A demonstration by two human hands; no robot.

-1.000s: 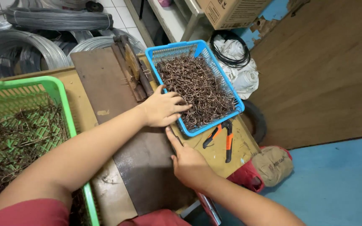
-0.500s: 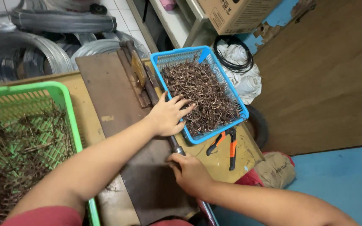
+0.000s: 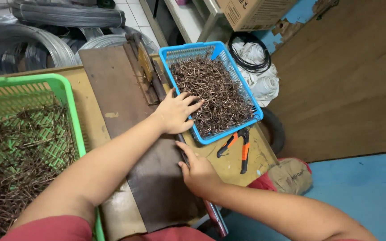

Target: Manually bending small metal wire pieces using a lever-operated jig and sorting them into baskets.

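Left hand [image 3: 176,111] spread on 1 blue basket [image 3: 252,101]; right hand [image 3: 199,172] flat on 1 plate [image 3: 157,187].

To my far left sits a green basket [image 3: 70,96] heaped with rusty bent wire pieces [image 3: 18,156]. Coils of grey wire [image 3: 45,42] lie beyond the table [image 3: 258,156]. Orange-handled pliers [image 3: 240,145] lie on the table near its right edge. Past the table's far corner I see a black cable loop [image 3: 251,56] on white rolled cloths [image 3: 264,85], and a cardboard box [image 3: 253,11] above them. A tan sack [image 3: 291,176] slumps on the blue floor [image 3: 362,192].
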